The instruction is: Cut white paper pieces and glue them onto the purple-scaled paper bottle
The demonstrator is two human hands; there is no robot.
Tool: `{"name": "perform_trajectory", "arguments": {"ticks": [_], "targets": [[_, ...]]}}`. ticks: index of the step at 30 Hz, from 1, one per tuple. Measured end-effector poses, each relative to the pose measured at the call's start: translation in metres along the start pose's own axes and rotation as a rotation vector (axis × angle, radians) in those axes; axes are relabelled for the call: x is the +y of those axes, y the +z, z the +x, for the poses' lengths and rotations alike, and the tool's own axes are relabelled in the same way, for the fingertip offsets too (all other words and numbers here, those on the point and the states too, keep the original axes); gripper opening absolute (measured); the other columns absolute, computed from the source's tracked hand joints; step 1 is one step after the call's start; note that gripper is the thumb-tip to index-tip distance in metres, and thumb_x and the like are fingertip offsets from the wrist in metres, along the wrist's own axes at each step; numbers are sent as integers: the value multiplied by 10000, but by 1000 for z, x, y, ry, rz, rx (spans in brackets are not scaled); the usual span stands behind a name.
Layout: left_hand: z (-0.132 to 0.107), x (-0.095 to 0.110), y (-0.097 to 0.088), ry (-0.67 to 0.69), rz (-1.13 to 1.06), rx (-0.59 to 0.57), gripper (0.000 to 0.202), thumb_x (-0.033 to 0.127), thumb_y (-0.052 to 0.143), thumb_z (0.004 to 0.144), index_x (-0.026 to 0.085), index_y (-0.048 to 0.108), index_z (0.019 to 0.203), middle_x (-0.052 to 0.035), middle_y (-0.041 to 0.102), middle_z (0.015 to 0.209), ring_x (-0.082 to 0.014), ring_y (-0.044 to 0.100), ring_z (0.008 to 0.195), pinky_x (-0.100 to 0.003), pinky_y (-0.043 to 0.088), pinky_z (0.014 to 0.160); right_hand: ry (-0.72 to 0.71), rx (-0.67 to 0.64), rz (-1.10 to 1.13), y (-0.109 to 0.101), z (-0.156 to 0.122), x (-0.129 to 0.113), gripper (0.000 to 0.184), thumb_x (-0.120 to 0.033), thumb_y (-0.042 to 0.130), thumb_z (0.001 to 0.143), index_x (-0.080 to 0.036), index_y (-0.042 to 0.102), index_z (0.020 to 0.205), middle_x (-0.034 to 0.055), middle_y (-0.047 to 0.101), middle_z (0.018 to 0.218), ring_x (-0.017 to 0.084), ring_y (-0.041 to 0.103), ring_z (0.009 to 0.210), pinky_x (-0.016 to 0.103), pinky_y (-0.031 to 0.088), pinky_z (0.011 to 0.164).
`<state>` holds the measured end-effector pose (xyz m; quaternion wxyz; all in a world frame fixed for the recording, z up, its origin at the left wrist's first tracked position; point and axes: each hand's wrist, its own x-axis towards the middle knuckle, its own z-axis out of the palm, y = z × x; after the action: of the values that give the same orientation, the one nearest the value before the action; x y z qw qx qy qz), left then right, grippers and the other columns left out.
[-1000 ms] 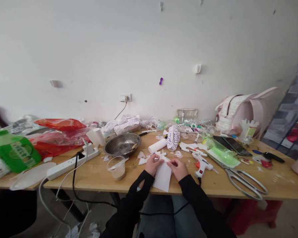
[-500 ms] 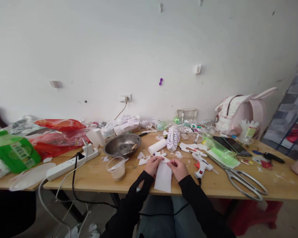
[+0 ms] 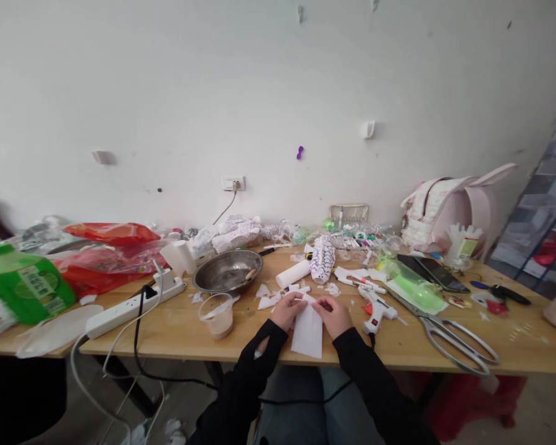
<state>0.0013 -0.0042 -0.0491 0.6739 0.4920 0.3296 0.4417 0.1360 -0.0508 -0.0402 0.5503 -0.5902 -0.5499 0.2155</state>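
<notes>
Between my two hands hangs a white strip of paper (image 3: 307, 335), its lower end near the table's front edge. My left hand (image 3: 287, 310) pinches its upper left corner, and my right hand (image 3: 333, 315) pinches the upper right. The fingertips nearly meet at the top, where the paper looks creased. Just beyond lies a white paper roll (image 3: 293, 273) beside a white fish-like form with purple scale marks (image 3: 323, 259). To the right of my right hand rests a white hot glue gun (image 3: 377, 310). Torn paper scraps (image 3: 269, 300) lie past my left hand.
A metal bowl (image 3: 228, 272) and a plastic cup (image 3: 217, 316) stand left of my hands. Farther left are a power strip (image 3: 134, 306) and a green jug (image 3: 28, 284). Large scissors (image 3: 458, 343), a phone (image 3: 441, 274) and a pink backpack (image 3: 445, 210) are on the right.
The paper's lower end has swung slightly to the right and up. Both hands keep their pinch in nearly the same place.
</notes>
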Motion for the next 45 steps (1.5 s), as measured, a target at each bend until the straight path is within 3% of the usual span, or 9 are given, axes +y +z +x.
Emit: {"name": "perform_trajectory", "arguments": {"ticks": [7,15,26,30,32,35,39,45], "targets": [[0,2,0,-45,-45,-15,400,358,798,420,165,563,680,35,598,491,-106,523,418,-220,384,450,-47,-34,31,1,1,2,265,-371,549,642,-170,684,749,68,689,722,195,590,619,312,478,577],[0,1,-2,-64,-89,-44,315,293,787,428,143,622,649,14,602,516,-98,500,436,-223,361,470,-180,-30,29,4,1,7,179,-290,551,677,-180,692,687,65,693,688,195,616,609,307,506,566],[-3,4,2,-56,-148,-52,188,279,696,532,118,678,627,-57,650,616,-162,550,601,-284,400,617,-387,54,-52,3,4,9,170,-225,532,682,-195,691,630,73,689,659,213,638,635,337,531,615],[-4,4,4,-50,-133,-21,251,252,764,450,108,688,641,-62,658,619,-144,538,553,-277,395,580,-436,120,-106,0,3,7,186,-206,491,718,-183,675,732,78,678,736,190,624,638,305,523,559],[-4,4,3,-37,-121,13,284,252,783,425,107,683,648,-47,646,588,-122,521,511,-258,384,544,-454,196,-135,-2,2,5,187,-233,482,749,-161,649,790,110,651,815,209,611,730,334,516,615],[-3,4,2,4,-101,84,324,264,785,432,124,668,700,4,603,509,-95,495,462,-229,372,507,-494,256,-184,-5,0,1,202,-301,494,777,-159,602,682,106,591,746,230,576,778,371,487,684],[-2,1,3,44,-56,162,385,256,772,460,146,652,809,69,516,402,-78,450,392,-214,365,467,-564,146,-263,-1,-2,-1,257,-339,539,753,-180,544,551,38,515,609,179,533,597,325,462,572],[0,-3,8,59,14,210,208,258,746,499,151,659,654,15,604,490,-115,519,451,-238,415,478,-578,18,-395,7,-2,4,96,-242,596,680,-164,570,631,70,564,673,232,541,662,379,451,605]]}}
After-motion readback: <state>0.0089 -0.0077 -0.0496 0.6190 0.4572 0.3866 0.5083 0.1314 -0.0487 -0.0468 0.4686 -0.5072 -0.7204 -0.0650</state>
